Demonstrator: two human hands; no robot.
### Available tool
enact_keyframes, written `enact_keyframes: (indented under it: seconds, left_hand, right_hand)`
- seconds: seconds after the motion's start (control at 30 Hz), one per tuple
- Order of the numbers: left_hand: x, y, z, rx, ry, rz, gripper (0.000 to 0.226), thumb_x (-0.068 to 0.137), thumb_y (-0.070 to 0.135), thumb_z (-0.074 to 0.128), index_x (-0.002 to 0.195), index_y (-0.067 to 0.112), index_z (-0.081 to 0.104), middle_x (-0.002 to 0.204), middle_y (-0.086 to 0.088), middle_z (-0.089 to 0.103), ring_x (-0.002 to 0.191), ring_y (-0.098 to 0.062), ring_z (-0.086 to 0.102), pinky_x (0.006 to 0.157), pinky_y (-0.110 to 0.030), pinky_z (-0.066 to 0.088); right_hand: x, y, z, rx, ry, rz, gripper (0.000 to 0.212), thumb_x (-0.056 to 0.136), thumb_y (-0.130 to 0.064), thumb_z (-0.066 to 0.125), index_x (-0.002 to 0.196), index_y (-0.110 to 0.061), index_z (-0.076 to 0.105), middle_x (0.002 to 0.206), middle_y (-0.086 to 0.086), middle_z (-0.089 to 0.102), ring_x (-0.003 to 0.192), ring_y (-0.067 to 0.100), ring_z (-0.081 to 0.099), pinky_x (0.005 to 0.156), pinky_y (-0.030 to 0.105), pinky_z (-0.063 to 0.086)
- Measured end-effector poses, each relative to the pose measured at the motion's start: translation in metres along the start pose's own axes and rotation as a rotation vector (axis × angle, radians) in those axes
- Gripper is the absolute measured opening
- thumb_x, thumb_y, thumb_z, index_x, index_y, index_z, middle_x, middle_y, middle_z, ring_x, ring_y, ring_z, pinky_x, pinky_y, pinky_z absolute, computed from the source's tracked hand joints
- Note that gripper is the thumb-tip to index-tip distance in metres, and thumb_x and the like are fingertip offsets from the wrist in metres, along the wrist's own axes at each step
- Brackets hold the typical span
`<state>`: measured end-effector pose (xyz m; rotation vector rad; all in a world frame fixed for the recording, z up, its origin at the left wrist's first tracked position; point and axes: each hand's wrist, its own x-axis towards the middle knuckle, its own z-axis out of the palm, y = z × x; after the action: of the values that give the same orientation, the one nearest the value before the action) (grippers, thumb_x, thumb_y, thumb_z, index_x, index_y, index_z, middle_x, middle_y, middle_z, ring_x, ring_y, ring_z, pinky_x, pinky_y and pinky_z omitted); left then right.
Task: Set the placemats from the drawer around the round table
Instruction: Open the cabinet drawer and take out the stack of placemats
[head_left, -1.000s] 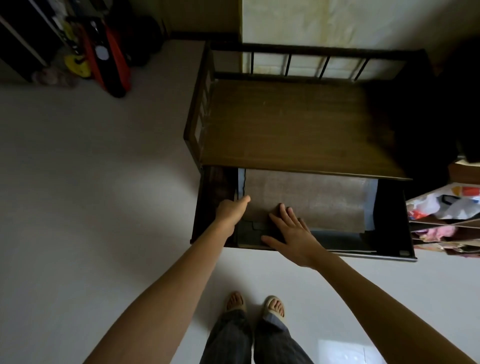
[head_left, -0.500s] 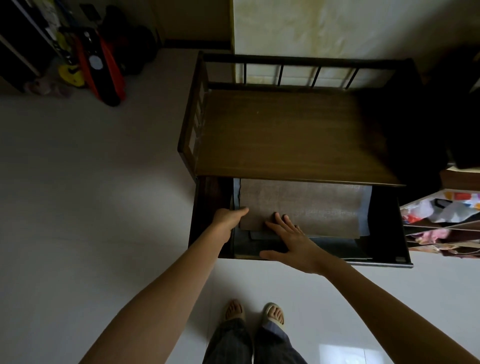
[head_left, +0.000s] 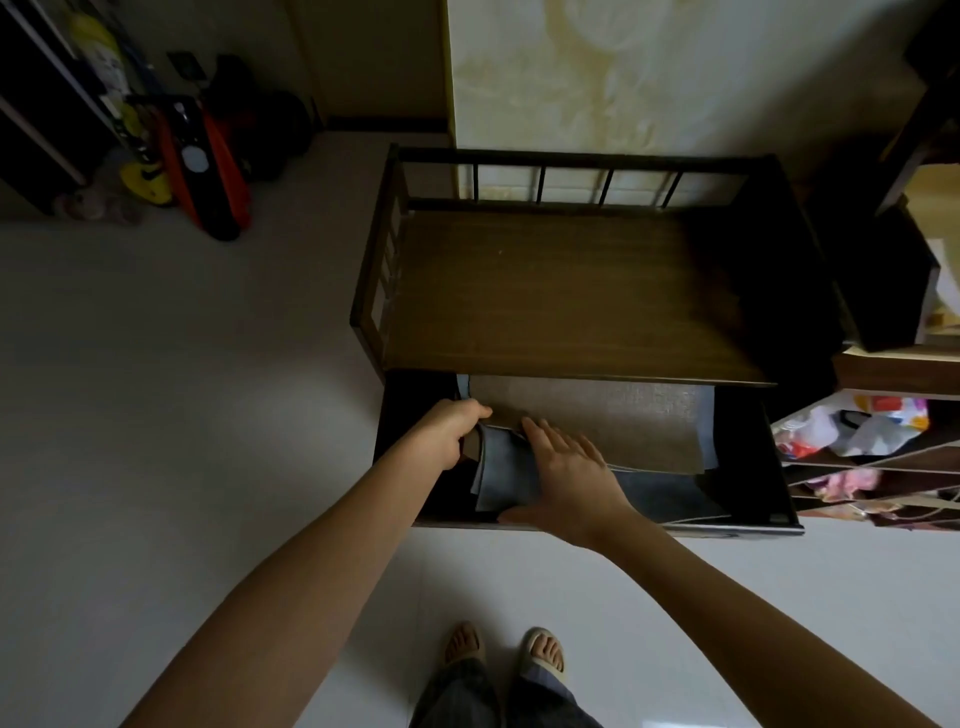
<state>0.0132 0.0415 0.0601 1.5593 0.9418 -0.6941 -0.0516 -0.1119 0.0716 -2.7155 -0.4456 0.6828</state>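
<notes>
A dark wooden cabinet stands against the wall with its drawer (head_left: 737, 526) pulled out toward me. A stack of placemats lies inside, the top placemat (head_left: 613, 421) brownish grey, with blue-grey ones (head_left: 506, 478) beneath. My left hand (head_left: 449, 431) grips the near-left corner of the stack and lifts it, so the mats curl up there. My right hand (head_left: 563, 478) rests with straight fingers on the lifted blue-grey mats beside it. The round table is not in view.
The cabinet top (head_left: 561, 291) has a railed back and left side. An open shelf (head_left: 857, 441) with plastic bags and clutter adjoins the drawer on the right. Red and black items (head_left: 208, 166) lean in the far-left corner. Pale floor (head_left: 182, 415) surrounds my feet.
My left hand has gone from resting at the mats' corner to gripping and lifting it, curling the left end of the stack up. The right hand has shifted onto the raised mats.
</notes>
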Motion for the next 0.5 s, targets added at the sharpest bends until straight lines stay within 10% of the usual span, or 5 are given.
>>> enact_keyframes:
  seconds: [0.27,0.5]
  left_hand:
    - [-0.018,0.008,0.005,0.078,0.057,0.024,0.041,0.088,0.016,0.066,0.124,-0.001,0.057,0.118,-0.018,0.062,0.106,-0.035,0.062,0.091,-0.038,0.051]
    - [-0.019,0.009,0.002,0.072,0.008,-0.017,0.022,0.092,0.012,0.061,0.111,0.002,0.061,0.078,-0.012,0.059,0.062,-0.023,0.056,0.052,-0.030,0.043]
  right_hand:
    - [0.011,0.007,0.009,0.047,0.144,0.060,0.080,0.076,-0.033,0.072,0.143,-0.019,0.030,0.137,0.004,0.049,0.123,0.026,0.049,0.103,0.037,0.042]
    - [0.007,0.001,0.046,-0.132,0.312,0.155,0.079,0.082,-0.019,0.066,0.149,-0.013,0.024,0.144,0.015,0.042,0.137,0.033,0.036,0.115,0.050,0.022]
